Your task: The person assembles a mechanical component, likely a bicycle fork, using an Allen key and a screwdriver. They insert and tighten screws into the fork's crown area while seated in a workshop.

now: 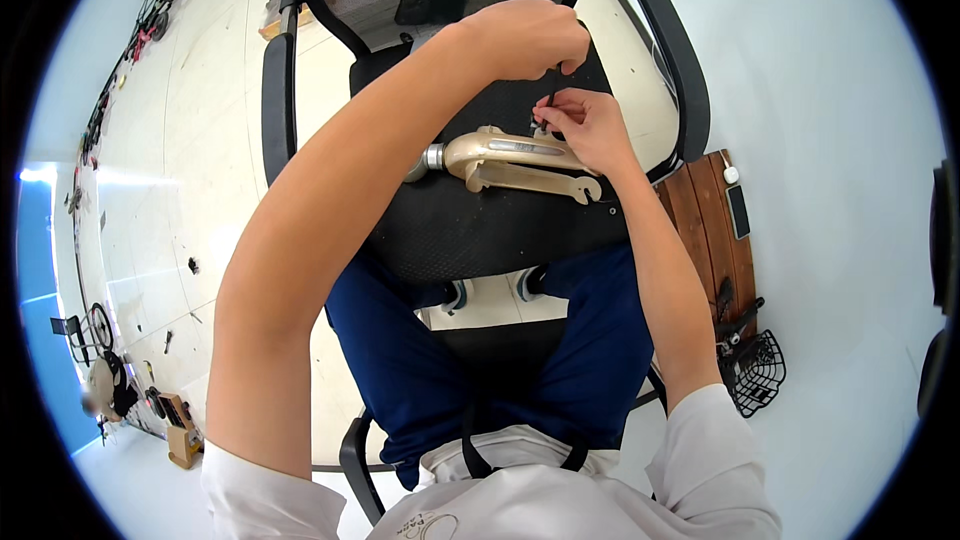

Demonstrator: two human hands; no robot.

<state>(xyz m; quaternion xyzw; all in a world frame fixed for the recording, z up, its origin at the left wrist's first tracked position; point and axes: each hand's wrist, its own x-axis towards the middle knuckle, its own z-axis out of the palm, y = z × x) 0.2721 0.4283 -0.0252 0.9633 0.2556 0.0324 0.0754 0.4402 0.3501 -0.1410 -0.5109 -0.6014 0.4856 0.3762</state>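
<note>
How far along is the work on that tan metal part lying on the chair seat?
Done: the tan metal part lies on the black chair seat. In hand: the left hand works a thin dark tool at its end; the right hand steadies it. What is left cannot be told.

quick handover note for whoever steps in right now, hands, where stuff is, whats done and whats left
Left hand: closed in a fist above the part, gripping a thin dark tool that points down at it.
Right hand: fingertips pinched at the tool's tip, on the right end of the part.
Gold-coloured metal bracket with a silver cylindrical end: lying flat on the seat of the black mesh office chair in front of the person.
Wooden slatted stool to the right carries a small dark flat device.
Done: part laid out, tool set against it.
Left: the work at that end looks unfinished; how far along cannot be told.
</note>
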